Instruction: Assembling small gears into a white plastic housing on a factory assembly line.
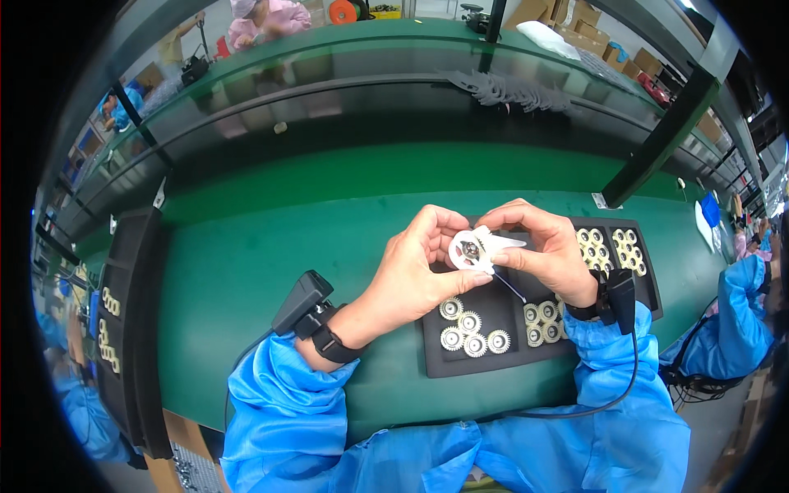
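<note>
My left hand (403, 267) and my right hand (549, 251) meet over a black foam tray (460, 367). Between them is a white plastic part (465, 250) with a round ring at one end, a dark metallic centre and a pointed tip. The left fingers and thumb pinch the ring's side. My right thumb and fingers close on the part near the tip. A thin dark strand (511, 287) shows just below it, and I cannot tell whether it is attached. Cream gear wheels (468, 322) lie in the tray's compartments beneath my hands.
More cream gears (629, 251) fill the tray's right compartments. At the far left stands another black tray (136, 271) with cream parts. A dark post (662, 135) rises from the green bench (246, 246) at the right. Grey strips (509, 92) lie on the shelf ahead. A blue-sleeved person (744, 308) sits right.
</note>
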Demonstrator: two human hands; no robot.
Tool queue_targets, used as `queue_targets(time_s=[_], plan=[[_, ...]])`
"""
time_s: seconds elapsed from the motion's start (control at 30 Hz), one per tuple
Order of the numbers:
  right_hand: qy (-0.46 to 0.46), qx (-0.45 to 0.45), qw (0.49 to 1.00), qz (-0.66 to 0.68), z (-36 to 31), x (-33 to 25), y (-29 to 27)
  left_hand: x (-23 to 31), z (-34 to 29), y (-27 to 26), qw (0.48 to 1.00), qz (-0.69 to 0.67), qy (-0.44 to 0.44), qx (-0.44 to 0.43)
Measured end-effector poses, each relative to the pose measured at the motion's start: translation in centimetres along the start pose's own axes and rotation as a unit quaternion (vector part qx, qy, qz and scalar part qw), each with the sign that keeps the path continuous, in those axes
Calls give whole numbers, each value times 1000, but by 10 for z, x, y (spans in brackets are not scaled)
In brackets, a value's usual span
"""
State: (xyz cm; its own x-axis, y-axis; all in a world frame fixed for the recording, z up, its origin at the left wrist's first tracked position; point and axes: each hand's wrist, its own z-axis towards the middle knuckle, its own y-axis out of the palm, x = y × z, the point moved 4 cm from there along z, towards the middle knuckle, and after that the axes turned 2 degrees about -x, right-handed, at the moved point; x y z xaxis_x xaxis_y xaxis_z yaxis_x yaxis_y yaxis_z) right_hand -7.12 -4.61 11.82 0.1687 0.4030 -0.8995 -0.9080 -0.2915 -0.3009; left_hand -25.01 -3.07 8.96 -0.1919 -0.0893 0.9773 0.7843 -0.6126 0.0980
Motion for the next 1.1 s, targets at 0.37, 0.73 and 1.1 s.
queue_targets(time_s=[0.37,0.73,1.1], plan=[[46,-49,995,76,1,-1,0,8,-3,6,999,51,-18,3],[-87,-138,978,-132,1,-13,3,3,-8,7,997,77,-18,-9],[-51,-143,984,-90,4,-37,-9,10,2,-1,997,-54,30,-46]])
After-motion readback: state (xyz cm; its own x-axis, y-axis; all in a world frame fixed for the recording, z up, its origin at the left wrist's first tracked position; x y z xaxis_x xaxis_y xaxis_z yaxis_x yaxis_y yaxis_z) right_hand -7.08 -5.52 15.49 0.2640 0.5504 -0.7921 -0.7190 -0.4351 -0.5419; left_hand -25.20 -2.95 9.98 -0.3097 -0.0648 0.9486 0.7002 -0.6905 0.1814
